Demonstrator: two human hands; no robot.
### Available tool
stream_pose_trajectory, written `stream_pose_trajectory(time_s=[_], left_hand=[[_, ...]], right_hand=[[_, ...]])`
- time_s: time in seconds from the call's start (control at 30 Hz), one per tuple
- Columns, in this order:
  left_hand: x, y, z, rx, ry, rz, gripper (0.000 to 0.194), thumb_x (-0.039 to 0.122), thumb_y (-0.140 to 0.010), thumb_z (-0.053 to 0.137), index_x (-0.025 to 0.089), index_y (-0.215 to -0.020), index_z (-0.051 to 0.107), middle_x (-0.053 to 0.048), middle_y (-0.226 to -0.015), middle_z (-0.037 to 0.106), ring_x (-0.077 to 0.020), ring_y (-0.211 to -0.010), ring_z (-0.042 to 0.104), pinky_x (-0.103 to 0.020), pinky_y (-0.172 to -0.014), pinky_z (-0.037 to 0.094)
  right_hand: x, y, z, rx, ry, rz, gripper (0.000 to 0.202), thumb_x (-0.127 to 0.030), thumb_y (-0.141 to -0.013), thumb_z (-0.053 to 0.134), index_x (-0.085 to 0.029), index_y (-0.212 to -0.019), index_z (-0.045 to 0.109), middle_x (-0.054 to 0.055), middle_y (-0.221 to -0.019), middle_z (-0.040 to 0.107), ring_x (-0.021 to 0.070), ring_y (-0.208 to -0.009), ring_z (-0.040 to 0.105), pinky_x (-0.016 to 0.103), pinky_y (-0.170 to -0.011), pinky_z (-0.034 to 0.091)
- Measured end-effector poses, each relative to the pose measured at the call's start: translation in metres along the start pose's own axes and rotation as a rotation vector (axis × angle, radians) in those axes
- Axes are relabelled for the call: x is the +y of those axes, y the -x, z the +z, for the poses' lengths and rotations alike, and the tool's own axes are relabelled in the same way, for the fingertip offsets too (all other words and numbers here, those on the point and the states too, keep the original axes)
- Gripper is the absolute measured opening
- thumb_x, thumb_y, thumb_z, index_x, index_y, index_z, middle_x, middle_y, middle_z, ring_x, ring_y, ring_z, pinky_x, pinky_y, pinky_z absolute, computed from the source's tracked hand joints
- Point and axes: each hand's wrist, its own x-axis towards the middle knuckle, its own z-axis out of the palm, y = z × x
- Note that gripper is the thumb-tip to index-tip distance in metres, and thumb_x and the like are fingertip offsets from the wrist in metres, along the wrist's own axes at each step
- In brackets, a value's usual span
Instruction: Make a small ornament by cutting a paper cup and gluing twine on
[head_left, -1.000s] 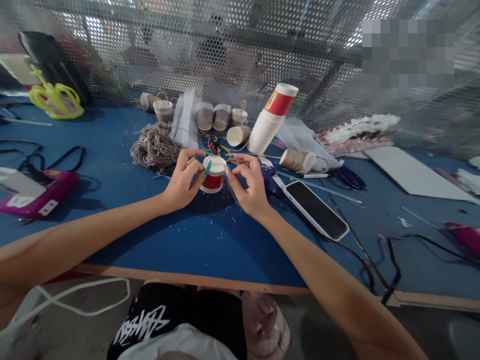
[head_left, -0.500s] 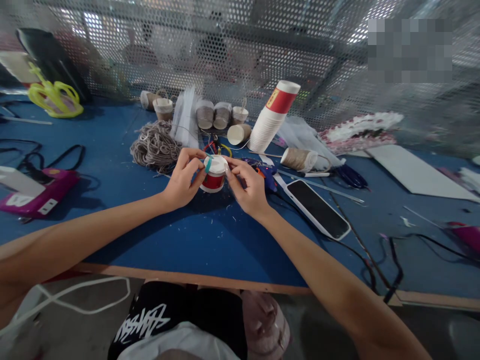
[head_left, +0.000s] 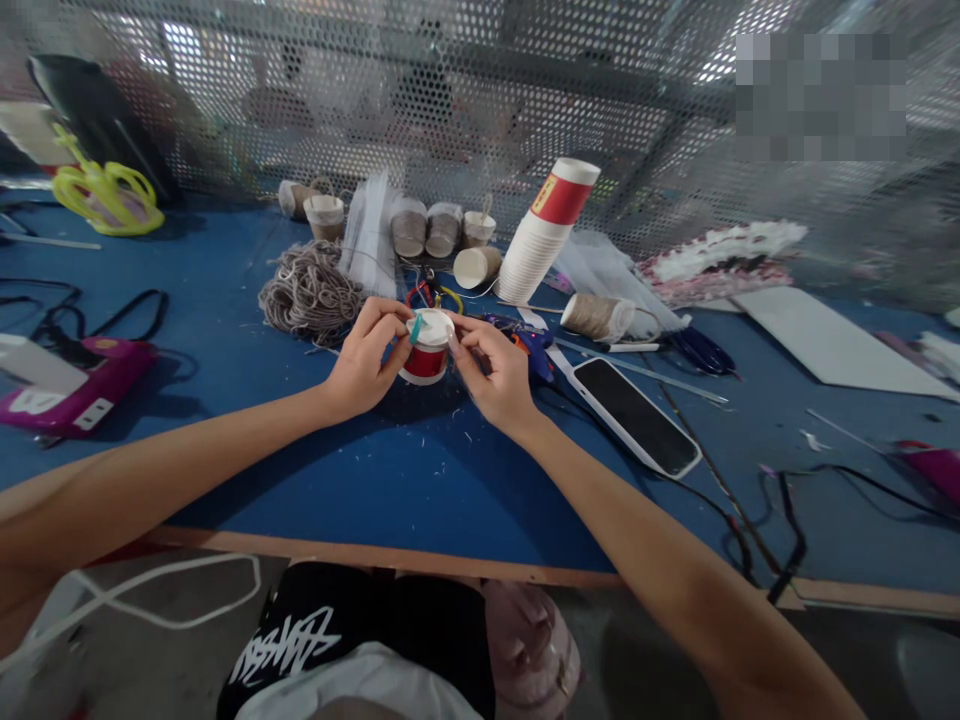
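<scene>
A short red-and-white paper cup (head_left: 425,362) sits between the two hands, roughly upright at the blue counter (head_left: 375,480); whether its base bears on the surface is unclear. The left hand (head_left: 367,357) grips its upper left edge, a small teal piece (head_left: 415,329) at the thumb tip. The right hand (head_left: 496,372) pinches the opposite edge. Both touch the cup, so neither is nearer.

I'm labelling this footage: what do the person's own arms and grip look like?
Slender, bare arms without visible sleeves, watches or bracelets. The left grip and right grip are ungloved human hands. A small, narrow teal piece shows at the left grip; whether worn is unclear.
</scene>
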Motion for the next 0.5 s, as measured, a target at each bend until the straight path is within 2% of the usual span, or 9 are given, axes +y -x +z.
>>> stream_pose_trajectory(time_s=[0.33,0.5], left_hand=[[-0.0016,-0.0007,0.0001,0.003,-0.015,0.004,0.016,0.017,-0.094,0.048,0.022,-0.079,0.043,-0.006,-0.096,0.061,-0.0159,-0.089,0.06,-0.031,-0.077,0.054],[-0.0019,-0.0004,0.0014,-0.011,-0.036,-0.045,0.017,0.02,-0.094,0.048,0.022,-0.078,0.043,-0.006,-0.096,0.061,-0.0172,-0.089,0.06,-0.033,-0.077,0.054]], right_hand=[[0.0009,-0.0003,0.0009,0.01,0.014,0.006,0.027,-0.035,-0.095,0.052,-0.024,-0.071,0.051,0.011,-0.119,0.072,0.0215,-0.103,0.068,0.039,-0.083,0.055],[0.0009,0.0002,0.0015,0.011,-0.004,0.046,0.028,-0.039,-0.095,0.052,-0.024,-0.071,0.052,0.011,-0.119,0.072,0.0221,-0.102,0.068,0.04,-0.083,0.055]])
